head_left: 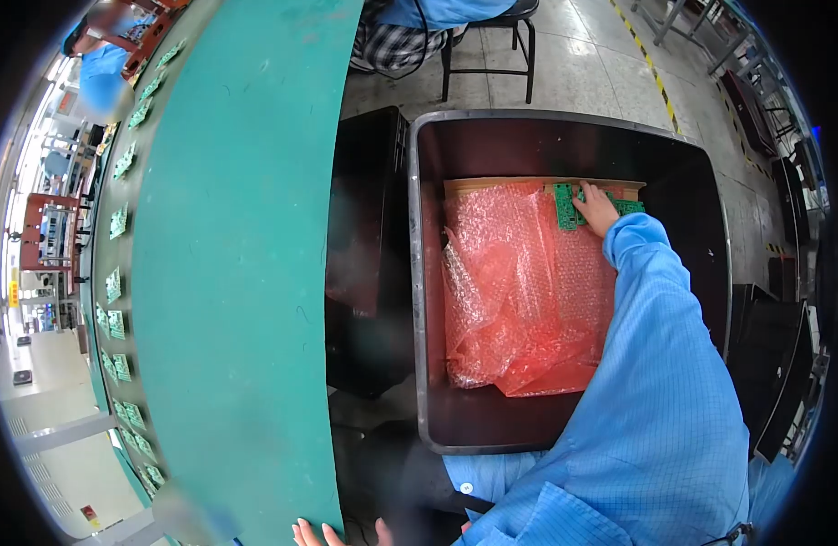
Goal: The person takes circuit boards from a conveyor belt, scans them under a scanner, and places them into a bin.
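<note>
My right hand (597,208), in a blue sleeve, reaches down into a black plastic bin (424,273) beside me and rests its fingers on green circuit boards (566,207) at the far end. The boards lie on pink bubble wrap (519,291) that fills the middle of the bin over a cardboard layer (492,186). Whether the fingers grip a board cannot be told. My left hand (321,533) shows only its fingertips at the bottom edge, spread against the green conveyor belt (246,273) edge, holding nothing.
Several green circuit boards (121,221) ride in a row along the belt's far side. Another person in blue (105,77) works at the far end. A stool (492,45) and a seated person stand beyond the bin. Black trays (769,364) stack at right.
</note>
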Available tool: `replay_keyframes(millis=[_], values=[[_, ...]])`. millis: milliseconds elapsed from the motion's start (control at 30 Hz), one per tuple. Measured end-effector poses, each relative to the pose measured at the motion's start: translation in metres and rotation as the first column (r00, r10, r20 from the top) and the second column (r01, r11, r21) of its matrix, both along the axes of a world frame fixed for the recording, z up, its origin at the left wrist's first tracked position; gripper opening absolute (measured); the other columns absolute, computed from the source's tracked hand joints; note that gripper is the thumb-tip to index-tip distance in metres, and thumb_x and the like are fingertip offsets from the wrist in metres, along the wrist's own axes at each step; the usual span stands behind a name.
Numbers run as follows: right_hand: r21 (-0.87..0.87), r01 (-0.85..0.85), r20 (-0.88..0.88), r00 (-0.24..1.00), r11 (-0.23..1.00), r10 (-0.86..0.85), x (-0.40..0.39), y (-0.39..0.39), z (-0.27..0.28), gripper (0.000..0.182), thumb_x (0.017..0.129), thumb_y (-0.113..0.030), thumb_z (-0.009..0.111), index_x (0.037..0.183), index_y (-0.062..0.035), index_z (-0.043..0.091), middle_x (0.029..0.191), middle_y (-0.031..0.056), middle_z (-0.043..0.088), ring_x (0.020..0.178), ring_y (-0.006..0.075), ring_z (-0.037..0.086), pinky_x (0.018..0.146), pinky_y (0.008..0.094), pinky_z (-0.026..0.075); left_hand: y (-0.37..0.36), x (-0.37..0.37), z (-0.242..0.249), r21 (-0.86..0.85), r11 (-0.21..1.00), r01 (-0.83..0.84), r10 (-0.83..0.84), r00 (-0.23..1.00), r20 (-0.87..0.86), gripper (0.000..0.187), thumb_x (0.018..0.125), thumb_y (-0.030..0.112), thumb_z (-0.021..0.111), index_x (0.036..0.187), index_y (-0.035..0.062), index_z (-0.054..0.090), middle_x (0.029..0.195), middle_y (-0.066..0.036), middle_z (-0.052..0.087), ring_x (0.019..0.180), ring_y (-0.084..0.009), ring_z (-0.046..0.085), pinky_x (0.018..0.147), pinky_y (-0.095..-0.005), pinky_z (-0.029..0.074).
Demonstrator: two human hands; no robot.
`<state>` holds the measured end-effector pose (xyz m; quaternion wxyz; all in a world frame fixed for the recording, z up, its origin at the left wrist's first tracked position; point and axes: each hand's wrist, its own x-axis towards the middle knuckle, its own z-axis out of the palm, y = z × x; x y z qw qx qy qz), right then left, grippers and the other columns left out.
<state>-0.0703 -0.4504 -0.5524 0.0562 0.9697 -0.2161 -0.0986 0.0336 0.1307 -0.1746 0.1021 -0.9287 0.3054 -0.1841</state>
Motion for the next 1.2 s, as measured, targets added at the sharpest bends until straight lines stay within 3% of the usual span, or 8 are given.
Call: replay_keyframes(millis=[133, 233, 467, 667, 867, 933, 967, 1200], values=[[0.207, -0.013, 0.021, 1.000, 0.978, 0.009, -0.005, 0.006, 0.027, 0.070, 0.053, -0.011, 0.076, 0.118, -0.0120, 0.052, 0.133, 0.0245, 0.030, 0.120, 0.0387, 0.035, 0.101, 0.0434, 0.032, -0.002, 0.001, -0.001, 0.020, 1.000, 0.001, -0.001, 0.999, 0.038, 0.059, 0.080, 0.043, 0.061, 0.114, -0.0011, 0.042, 0.115, -0.024, 0.050, 0.103, -0.0409, 0.052, 0.086, -0.0496, 0.045], [0.225, -0.057, -0.055, 0.996, 0.973, 0.071, -0.004, 0.006, 0.034, 0.068, 0.052, -0.014, 0.078, 0.116, -0.0128, 0.054, 0.130, 0.0242, 0.033, 0.120, 0.0383, 0.035, 0.099, 0.0435, 0.032, -0.002, 0.001, -0.004, 0.023, 1.000, 0.005, -0.006, 0.998, 0.058, 0.057, 0.080, 0.040, 0.062, 0.114, -0.0008, 0.042, 0.114, -0.024, 0.051, 0.102, -0.0410, 0.052, 0.085, -0.0491, 0.046], [0.167, -0.111, -0.143, 0.980, 0.980, 0.135, -0.004, 0.007, 0.036, 0.066, 0.055, -0.018, 0.078, 0.116, -0.0110, 0.053, 0.122, 0.0192, 0.041, 0.117, 0.0356, 0.036, 0.097, 0.0440, 0.032, -0.002, 0.002, -0.005, 0.024, 1.000, 0.003, -0.005, 0.998, 0.068, 0.057, 0.079, 0.038, 0.062, 0.115, -0.0003, 0.041, 0.114, -0.024, 0.051, 0.102, -0.0412, 0.053, 0.083, -0.0484, 0.047], [0.095, -0.205, -0.080, 0.974, 0.974, 0.213, -0.017, 0.002, 0.026, 0.057, 0.059, -0.015, 0.074, 0.111, -0.0049, 0.052, 0.120, 0.0136, 0.044, 0.114, 0.0304, 0.041, 0.087, 0.0389, 0.044, 0.000, 0.002, -0.003, 0.010, 1.000, 0.023, -0.024, 0.997, 0.080, 0.055, 0.078, 0.036, 0.064, 0.114, -0.0007, 0.043, 0.114, -0.023, 0.051, 0.101, -0.0409, 0.053, 0.083, -0.0470, 0.049], [-0.018, -0.088, -0.011, 0.996, 0.996, 0.087, -0.018, 0.014, 0.034, 0.052, 0.063, -0.010, 0.069, 0.110, -0.0018, 0.049, 0.112, 0.0140, 0.048, 0.106, 0.0312, 0.048, 0.078, 0.0388, 0.050, 0.000, 0.001, -0.003, -0.035, 0.998, 0.054, -0.049, 0.992, 0.114, 0.048, 0.078, 0.029, 0.066, 0.110, -0.0029, 0.048, 0.110, -0.022, 0.052, 0.099, -0.0392, 0.054, 0.083, -0.0443, 0.048], [0.088, -0.060, -0.140, 0.988, 0.994, 0.072, -0.020, 0.006, 0.022, 0.058, 0.062, -0.011, 0.070, 0.113, 0.0004, 0.045, 0.111, 0.0167, 0.050, 0.102, 0.0344, 0.050, 0.081, 0.0398, 0.047, 0.003, -0.001, -0.012, 0.034, 0.999, -0.006, -0.001, 0.980, 0.201, 0.036, 0.084, 0.028, 0.056, 0.109, 0.0032, 0.047, 0.106, -0.015, 0.055, 0.099, -0.0285, 0.054, 0.082, -0.0374, 0.046], [0.087, -0.061, -0.138, 0.988, 0.994, 0.073, -0.024, 0.006, 0.023, 0.058, 0.062, -0.011, 0.070, 0.113, 0.0004, 0.045, 0.111, 0.0167, 0.050, 0.102, 0.0344, 0.050, 0.081, 0.0398, 0.047, 0.010, -0.002, -0.013, 0.075, 0.995, -0.063, 0.055, 0.993, 0.106, 0.055, 0.079, 0.031, 0.060, 0.122, 0.0053, 0.039, 0.127, -0.018, 0.046, 0.115, -0.0387, 0.046, 0.091, -0.0450, 0.043], [0.141, -0.064, 0.270, 0.963, 0.988, 0.024, -0.038, 0.035, 0.109, 0.049, 0.065, -0.009, 0.067, 0.107, -0.0006, 0.044, 0.101, 0.0188, 0.052, 0.095, 0.0371, 0.053, 0.079, 0.0402, 0.046, 0.018, -0.006, -0.014, 0.007, 1.000, -0.022, 0.021, 0.995, 0.094, 0.051, 0.078, 0.027, 0.063, 0.118, 0.0042, 0.043, 0.123, -0.019, 0.048, 0.113, -0.0377, 0.047, 0.090, -0.0434, 0.044]])
